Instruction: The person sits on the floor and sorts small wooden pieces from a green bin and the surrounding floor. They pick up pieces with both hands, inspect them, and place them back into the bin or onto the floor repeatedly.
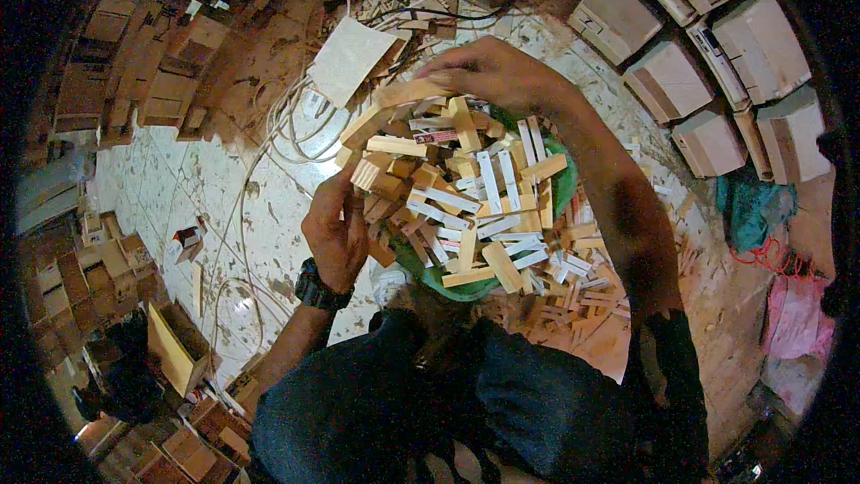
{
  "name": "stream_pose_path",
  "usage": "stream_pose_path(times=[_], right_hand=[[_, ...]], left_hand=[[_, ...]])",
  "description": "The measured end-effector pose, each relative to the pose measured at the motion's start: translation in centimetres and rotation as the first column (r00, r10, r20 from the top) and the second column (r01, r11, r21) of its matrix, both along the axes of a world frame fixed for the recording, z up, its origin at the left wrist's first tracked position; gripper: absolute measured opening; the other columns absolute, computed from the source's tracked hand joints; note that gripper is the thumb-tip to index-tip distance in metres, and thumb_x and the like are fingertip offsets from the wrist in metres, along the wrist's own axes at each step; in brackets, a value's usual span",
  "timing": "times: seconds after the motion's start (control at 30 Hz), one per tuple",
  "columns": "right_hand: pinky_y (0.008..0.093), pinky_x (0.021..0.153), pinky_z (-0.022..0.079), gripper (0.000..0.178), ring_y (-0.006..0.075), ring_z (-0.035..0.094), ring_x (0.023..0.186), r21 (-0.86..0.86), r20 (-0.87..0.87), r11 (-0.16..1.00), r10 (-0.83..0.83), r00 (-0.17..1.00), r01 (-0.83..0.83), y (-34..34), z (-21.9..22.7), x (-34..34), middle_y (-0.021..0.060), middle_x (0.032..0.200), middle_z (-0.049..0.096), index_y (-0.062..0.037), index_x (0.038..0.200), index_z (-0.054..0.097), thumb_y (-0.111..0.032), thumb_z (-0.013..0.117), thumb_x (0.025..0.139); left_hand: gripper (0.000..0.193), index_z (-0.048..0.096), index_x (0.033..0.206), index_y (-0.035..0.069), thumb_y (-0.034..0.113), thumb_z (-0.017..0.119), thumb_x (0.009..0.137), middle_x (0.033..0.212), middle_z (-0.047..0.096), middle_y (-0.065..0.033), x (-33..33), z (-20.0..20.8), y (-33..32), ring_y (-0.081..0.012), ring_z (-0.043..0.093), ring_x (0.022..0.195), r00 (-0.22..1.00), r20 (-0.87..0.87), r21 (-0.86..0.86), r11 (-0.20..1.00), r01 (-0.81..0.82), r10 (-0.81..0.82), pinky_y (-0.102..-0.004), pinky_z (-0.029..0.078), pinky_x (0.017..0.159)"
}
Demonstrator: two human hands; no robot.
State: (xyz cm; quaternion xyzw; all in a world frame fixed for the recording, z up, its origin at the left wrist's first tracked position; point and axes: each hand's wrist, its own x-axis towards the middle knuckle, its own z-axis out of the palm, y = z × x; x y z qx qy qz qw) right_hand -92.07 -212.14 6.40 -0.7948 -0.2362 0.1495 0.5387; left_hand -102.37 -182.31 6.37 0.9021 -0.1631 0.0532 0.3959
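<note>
A green tub [564, 181] in front of me is heaped with small wooden blocks [466, 251], some bare and some with white faces. Along its far left side runs a curved row of pale wooden blocks [360, 128]. My left hand [336, 231] is closed around the near end of this row, thumb against the wood, a dark watch on the wrist. Reaching over the far side, my right hand [488, 67] bends its fingers over the row's far end. Its fingertips are partly blurred, and the undersides of the blocks are hidden.
Loose blocks [573, 314] lie on the floor right of the tub. A pale board [354, 58], cables [242, 206] and wood scraps are beyond. Stacked cardboard boxes [730, 54] stand at right; more boxes [107, 260] are at left. An open box [176, 350] sits near my left knee.
</note>
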Motion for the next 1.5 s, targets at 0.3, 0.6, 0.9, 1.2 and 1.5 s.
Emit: stream_pose_path(times=[0.3, 0.6, 0.9, 1.2, 1.5], right_hand=[[0.0352, 0.082, 0.049, 0.027, 0.0215, 0.064, 0.087, -0.238, 0.071, 0.964, 0.139, 0.988, -0.119, 0.2, -3.6, 5.3, 0.0113, 0.098, 0.069, -0.0052, 0.106, 0.070, -0.025, 0.063, 0.089], [0.0378, 0.083, 0.050, 0.030, 0.0278, 0.064, 0.095, -0.279, 0.277, 0.960, 0.100, 0.956, -0.020, 2.5, -2.5, 0.8, 0.0114, 0.103, 0.067, -0.0078, 0.110, 0.067, -0.022, 0.066, 0.084], [0.0420, 0.082, 0.046, 0.035, 0.0313, 0.059, 0.093, -0.693, 0.226, 0.720, 0.192, 0.955, 0.019, 3.6, -1.7, -0.4, 0.0100, 0.100, 0.063, -0.0166, 0.117, 0.065, -0.034, 0.060, 0.087], [0.0381, 0.087, 0.051, 0.044, 0.0270, 0.067, 0.094, 0.091, 0.043, 0.976, -0.201, 0.979, 0.196, 1.6, 0.7, -3.5, 0.0151, 0.106, 0.068, -0.0082, 0.121, 0.060, -0.031, 0.068, 0.084], [0.0442, 0.076, 0.051, 0.049, 0.0365, 0.064, 0.086, -0.572, 0.414, 0.597, -0.383, 0.826, 0.563, -2.8, 1.6, -6.4, 0.0219, 0.096, 0.066, -0.0058, 0.131, 0.052, -0.024, 0.062, 0.087]], left_hand=[[0.028, 0.058, 0.119, -0.005, 0.011, 0.049, 0.098, 0.104, 0.066, -0.0096, 0.3, 0.5, 0.4, -0.0143, 0.059, 0.096, 0.947, -0.319, -0.355, 0.919, -0.169, 0.050, -0.0283, 0.047, 0.084], [0.029, 0.060, 0.111, -0.003, 0.021, 0.051, 0.098, 0.101, 0.064, -0.0074, 2.5, -0.1, -0.8, -0.0127, 0.056, 0.089, 0.927, -0.372, -0.409, 0.886, -0.216, 0.054, -0.0276, 0.045, 0.077], [0.029, 0.059, 0.107, -0.004, 0.022, 0.050, 0.098, 0.099, 0.064, -0.0081, 3.4, 1.1, -2.6, -0.0143, 0.058, 0.093, 0.943, -0.332, -0.442, 0.887, -0.133, -0.024, -0.0300, 0.046, 0.083], [0.031, 0.061, 0.115, -0.004, 0.019, 0.059, 0.094, 0.107, 0.065, -0.0092, 7.7, 1.7, -7.3, -0.0154, 0.060, 0.097, 0.865, -0.412, -0.594, 0.804, -0.016, -0.287, -0.0294, 0.048, 0.085], [0.030, 0.062, 0.114, -0.001, 0.018, 0.063, 0.091, 0.111, 0.064, -0.0118, 6.2, -0.2, -3.9, -0.0200, 0.060, 0.101, 0.970, -0.239, -0.333, 0.935, -0.119, 0.038, -0.0317, 0.047, 0.087]])
